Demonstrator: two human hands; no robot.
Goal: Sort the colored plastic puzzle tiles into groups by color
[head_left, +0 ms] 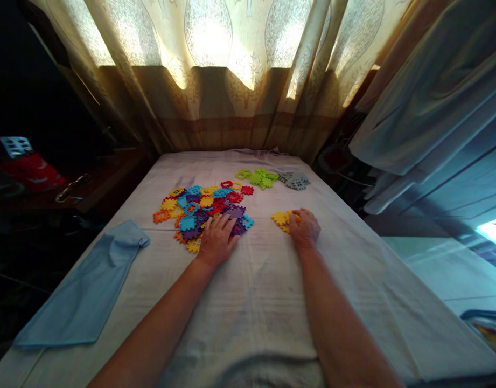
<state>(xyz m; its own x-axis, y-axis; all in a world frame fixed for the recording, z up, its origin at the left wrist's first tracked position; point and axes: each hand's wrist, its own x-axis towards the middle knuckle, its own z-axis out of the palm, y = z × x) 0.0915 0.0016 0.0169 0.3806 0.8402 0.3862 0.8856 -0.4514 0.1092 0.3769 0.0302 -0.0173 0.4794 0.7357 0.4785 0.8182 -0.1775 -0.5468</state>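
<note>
A mixed pile of toy gear pieces (195, 207) in blue, purple, red, orange and yellow lies on the cloth-covered table. My left hand (218, 240) rests on the pile's near right side, fingers spread over purple and yellow pieces. To the right, my right hand (305, 228) is curled at a small group of yellow gear pieces (280, 219), its fingers closed on one of them. The palm hides part of that group. Farther back lie light green gear pieces (262, 178), with grey gear pieces (297, 181) just right of them.
A folded light blue cloth (90, 285) lies along the table's left side. Behind the white-covered table (256, 302) hangs a patterned curtain (227, 97). Pale garments (417, 108) hang at the right. A dark wooden surface with a red item (33, 172) stands at the left.
</note>
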